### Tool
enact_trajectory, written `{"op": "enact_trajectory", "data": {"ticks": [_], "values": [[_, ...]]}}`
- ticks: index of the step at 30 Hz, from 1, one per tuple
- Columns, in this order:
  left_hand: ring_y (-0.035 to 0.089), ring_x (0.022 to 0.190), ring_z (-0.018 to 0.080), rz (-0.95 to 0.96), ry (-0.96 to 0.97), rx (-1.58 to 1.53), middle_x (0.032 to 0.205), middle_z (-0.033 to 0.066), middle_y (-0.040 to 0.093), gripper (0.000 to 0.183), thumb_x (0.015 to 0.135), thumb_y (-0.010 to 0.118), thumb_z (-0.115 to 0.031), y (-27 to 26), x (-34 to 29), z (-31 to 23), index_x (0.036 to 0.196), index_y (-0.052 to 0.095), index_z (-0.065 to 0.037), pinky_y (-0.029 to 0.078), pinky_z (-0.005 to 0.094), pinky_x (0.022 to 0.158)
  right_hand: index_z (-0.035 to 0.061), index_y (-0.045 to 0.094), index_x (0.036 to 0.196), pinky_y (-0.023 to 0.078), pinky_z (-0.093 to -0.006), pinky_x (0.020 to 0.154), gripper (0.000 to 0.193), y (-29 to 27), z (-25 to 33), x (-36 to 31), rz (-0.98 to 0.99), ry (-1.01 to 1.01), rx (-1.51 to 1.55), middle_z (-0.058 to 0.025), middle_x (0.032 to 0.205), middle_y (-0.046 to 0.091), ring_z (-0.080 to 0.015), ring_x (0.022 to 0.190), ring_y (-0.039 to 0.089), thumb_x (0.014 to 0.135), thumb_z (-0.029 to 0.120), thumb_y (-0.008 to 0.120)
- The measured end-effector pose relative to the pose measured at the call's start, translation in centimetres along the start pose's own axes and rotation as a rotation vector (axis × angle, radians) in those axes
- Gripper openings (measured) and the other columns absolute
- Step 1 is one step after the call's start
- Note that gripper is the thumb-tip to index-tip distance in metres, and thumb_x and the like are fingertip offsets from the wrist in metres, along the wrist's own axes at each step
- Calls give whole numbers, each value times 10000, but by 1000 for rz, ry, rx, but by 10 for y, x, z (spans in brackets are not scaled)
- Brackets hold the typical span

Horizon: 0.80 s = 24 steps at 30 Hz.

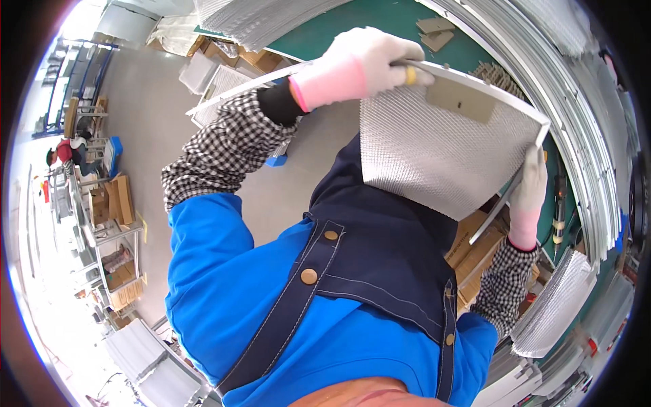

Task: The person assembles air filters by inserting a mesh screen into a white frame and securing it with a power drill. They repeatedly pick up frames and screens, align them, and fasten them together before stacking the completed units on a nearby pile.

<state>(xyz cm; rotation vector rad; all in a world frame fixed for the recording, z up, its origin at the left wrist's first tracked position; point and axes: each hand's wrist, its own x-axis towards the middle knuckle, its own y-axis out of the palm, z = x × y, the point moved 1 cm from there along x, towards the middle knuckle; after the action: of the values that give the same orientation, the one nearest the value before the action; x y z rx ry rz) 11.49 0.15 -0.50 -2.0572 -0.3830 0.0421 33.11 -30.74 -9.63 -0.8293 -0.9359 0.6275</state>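
Mesh sheet (434,149) looks light and bendy; its stiffer white frame (536,118) seems the better hold. Left hand (369,64) grips the top edge, right hand (529,193) the side.

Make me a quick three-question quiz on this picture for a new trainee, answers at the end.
1. True or false: the left hand and the right hand both wear gloves.
2. Which hand is nearer the corner at the picture-right end of the white frame? A, left; B, right.
3. Fill in: the worktop under the loose tan pieces is coloured ____.

Key: 1 true; 2 B; 3 green.
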Motion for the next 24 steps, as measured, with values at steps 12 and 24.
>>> {"op": "enact_trajectory", "data": {"ticks": [12, 24], "values": [[718, 800, 265, -1, 5, -13, 878, 124, 732, 431, 889, 713, -470, -1, -6, 1, 1120, 732, -107, 561, 354, 758, -55, 501, 1309, 446, -315, 924, 357, 0, 16, 11, 23, -32, 170, -200, 1167, 579, -316, 986, 591, 983, 89, 529], [604, 916, 127, 160, -130, -479, 987, 60, 672, 336, 931, 712, -185, -19, -3, 12, 1185, 632, 20, 499, 279, 838, -41, 564, 1174, 374, -211, 680, 257, 24, 26, -55, 82, 749, 882, 18, 937, 554, -49, 785, 445, 947, 73, 598]]}}
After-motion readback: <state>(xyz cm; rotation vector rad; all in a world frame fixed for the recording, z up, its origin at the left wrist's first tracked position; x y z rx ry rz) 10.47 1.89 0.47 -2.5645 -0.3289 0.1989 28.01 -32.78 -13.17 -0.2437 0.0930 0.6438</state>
